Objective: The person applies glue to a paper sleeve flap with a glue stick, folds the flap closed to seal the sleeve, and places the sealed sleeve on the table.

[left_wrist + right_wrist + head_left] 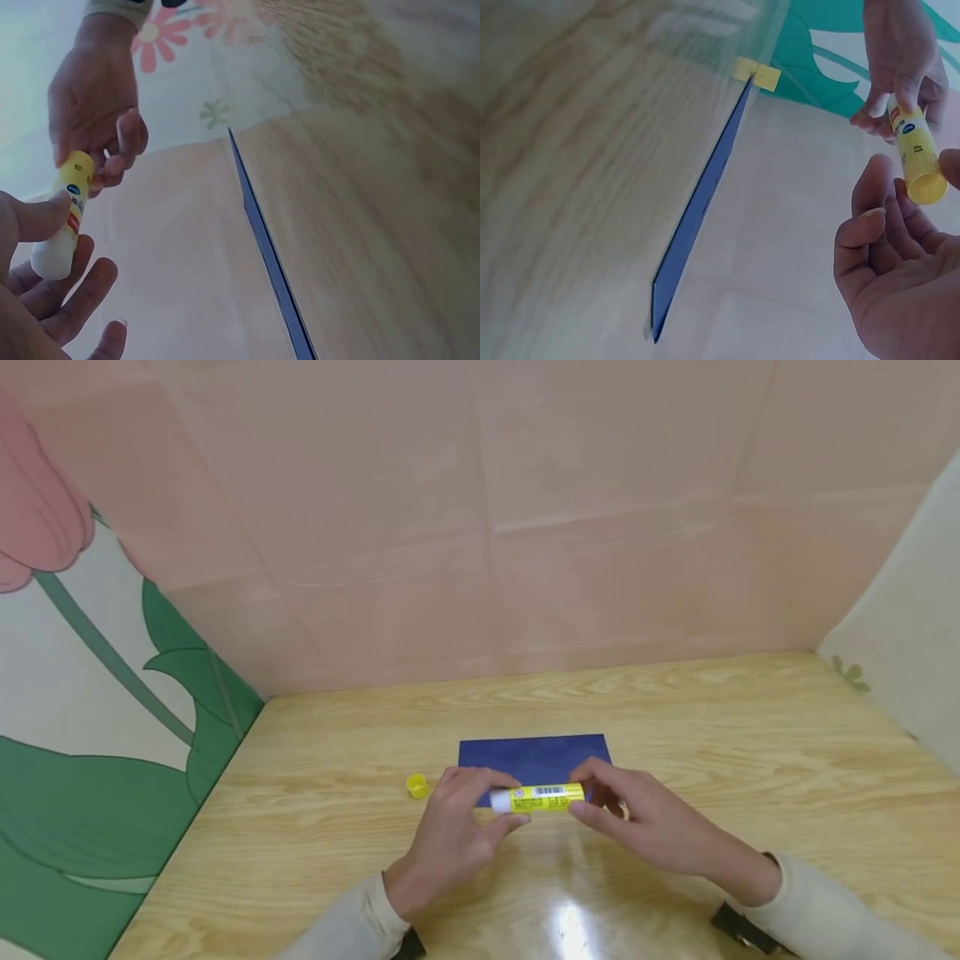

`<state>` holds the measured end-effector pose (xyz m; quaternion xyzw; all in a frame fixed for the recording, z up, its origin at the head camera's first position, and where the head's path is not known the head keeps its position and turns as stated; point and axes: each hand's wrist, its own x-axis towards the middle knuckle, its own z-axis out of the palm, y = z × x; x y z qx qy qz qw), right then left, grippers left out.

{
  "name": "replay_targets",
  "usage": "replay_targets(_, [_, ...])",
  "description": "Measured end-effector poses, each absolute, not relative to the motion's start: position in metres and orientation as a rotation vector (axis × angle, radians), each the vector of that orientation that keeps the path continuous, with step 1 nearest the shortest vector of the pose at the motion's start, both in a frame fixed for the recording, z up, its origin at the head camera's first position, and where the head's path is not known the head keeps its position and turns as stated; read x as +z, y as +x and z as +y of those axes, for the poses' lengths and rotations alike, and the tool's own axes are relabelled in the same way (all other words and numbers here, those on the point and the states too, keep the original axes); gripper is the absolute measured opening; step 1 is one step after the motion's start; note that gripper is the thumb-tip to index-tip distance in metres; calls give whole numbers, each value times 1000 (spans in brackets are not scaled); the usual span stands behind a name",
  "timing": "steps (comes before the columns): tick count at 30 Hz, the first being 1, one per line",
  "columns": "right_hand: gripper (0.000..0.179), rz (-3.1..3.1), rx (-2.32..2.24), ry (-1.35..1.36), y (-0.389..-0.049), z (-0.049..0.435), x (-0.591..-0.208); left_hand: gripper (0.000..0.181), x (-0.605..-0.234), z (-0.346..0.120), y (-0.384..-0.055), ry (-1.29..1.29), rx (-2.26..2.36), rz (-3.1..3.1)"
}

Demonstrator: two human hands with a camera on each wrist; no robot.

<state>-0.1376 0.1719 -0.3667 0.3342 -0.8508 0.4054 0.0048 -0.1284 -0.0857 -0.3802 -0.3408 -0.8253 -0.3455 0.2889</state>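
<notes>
A yellow glue stick with a white end (546,797) is held level above the table, between both hands. My left hand (461,827) pinches its white end between thumb and fingers. At the yellow end, thumb and fingertips of my right hand (652,818) grip the tube. The right wrist view shows the glue stick's yellow end (927,187) facing the camera, and the left wrist view shows its rounded white end (52,259). Beneath and behind the hands lies a flat dark blue sheet (532,756), its near part hidden. Left of that sheet a small yellow cap (417,786) sits on the table.
The wood-grain table (337,752) meets a pink-covered wall (487,568) at its far edge. On the left stands a panel with a flower print (82,810); on the right, a pale panel (907,635). Light glares on the near tabletop.
</notes>
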Motion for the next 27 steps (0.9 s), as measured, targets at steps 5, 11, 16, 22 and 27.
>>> replay_targets(5, [13, -2633, 1312, 1050, -140, 171, -370, 33, -380, -87, -128, -898, -973, -2244])
replay_targets(11, [14, -2601, 1288, 1098, -142, 171, -373, 30, -377, -87, -126, -887, -996, -2300])
replay_targets(16, [19, -2522, 1277, 1162, -142, 172, -374, 30, -376, -87, -126, -899, -979, -2304])
replay_targets(22, [27, -2395, 1230, 1213, -142, 171, -375, 30, -376, -88, -126, -894, -1002, -2310])
replay_targets(27, [33, -2321, 1070, 1221, -139, 169, -373, 29, -372, -88, -123, -873, -1049, -2322])
